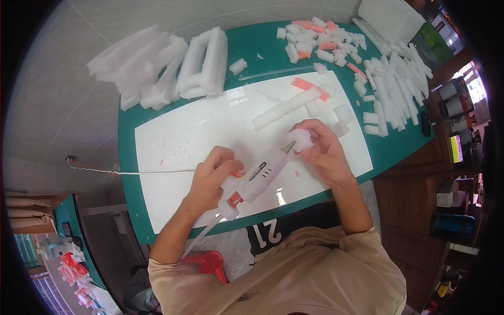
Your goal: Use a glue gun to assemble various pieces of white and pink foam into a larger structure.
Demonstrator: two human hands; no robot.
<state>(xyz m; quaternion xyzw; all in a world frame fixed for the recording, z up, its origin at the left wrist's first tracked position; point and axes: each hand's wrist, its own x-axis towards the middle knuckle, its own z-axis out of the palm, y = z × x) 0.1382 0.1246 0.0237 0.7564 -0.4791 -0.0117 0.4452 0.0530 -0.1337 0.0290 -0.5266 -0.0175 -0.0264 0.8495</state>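
Note:
My left hand (214,176) is closed round the handle of a white hot glue gun (261,177) with an orange trigger. A long clear glue stick (202,234) sticks out of the gun's back end. Its metal nozzle points at a small white foam piece (303,139), at or very near its surface. My right hand (324,152) pinches that piece between thumb and fingers. Just beyond it, a long white foam strip (286,107) lies on the white board (173,202), with a pink foam strip (310,88) by its far end.
White foam frames (202,63) stand at the back left of the green table (128,157). Cut white and pink foam bits (325,42) lie at the back, with long foam strips (396,94) to the right. A white cord (147,172) crosses the board's left side. A red stool (210,265) stands below.

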